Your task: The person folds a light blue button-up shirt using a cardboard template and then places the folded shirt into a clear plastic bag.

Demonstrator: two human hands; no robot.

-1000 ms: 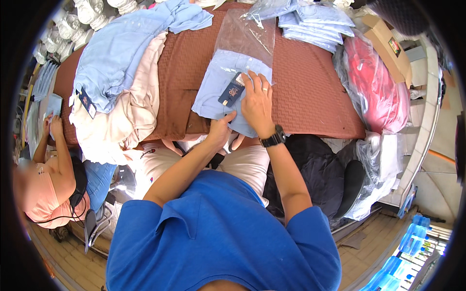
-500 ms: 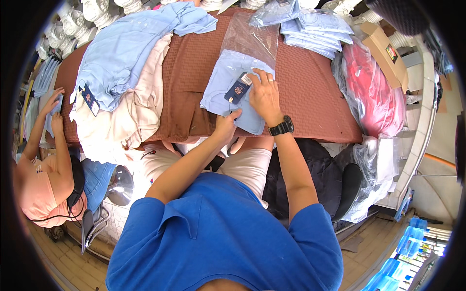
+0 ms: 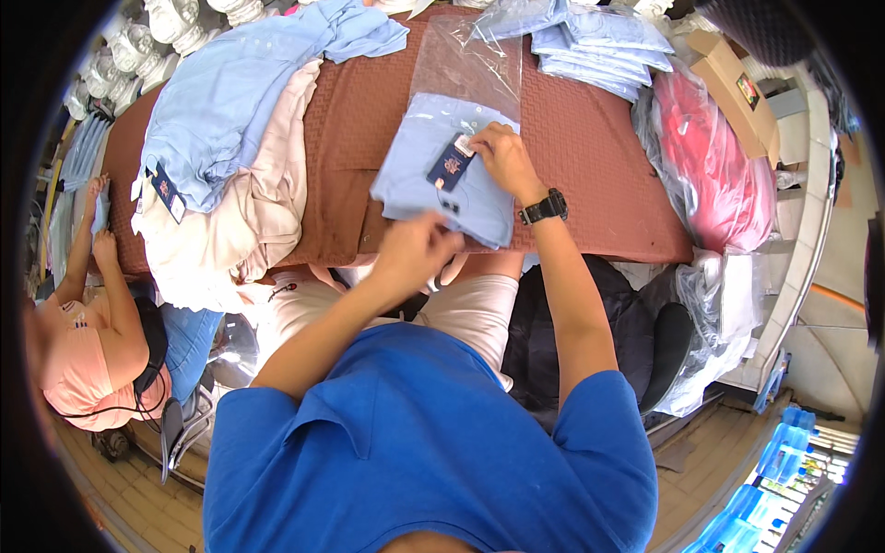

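Note:
A folded light-blue shirt (image 3: 415,147) lies on the brown cloth in front of me, its far part inside a clear plastic bag (image 3: 470,69). On top of the shirt is a dark-blue hang tag (image 3: 449,166) with a white label at its upper end. My right hand (image 3: 507,161), wearing a black watch, pinches that labelled end between thumb and fingertips. Close to the shirt's near edge is my left hand (image 3: 419,253), smeared by motion, so its fingers cannot be read. A small dark spot shows on the shirt just beyond it.
Left of me, a loose blue shirt (image 3: 230,101) with its tag lies over cream garments (image 3: 240,230). Bagged blue shirts (image 3: 599,51) are stacked at the far right, near bagged red garments (image 3: 705,166) and a cardboard box (image 3: 737,92). A co-worker (image 3: 101,341) handles blue cloth at far left.
My left hand has drawn back from the tag's lower end toward me and slightly left. My right fingers have closed in on the tag's labelled end. The shirt has shifted slightly left.

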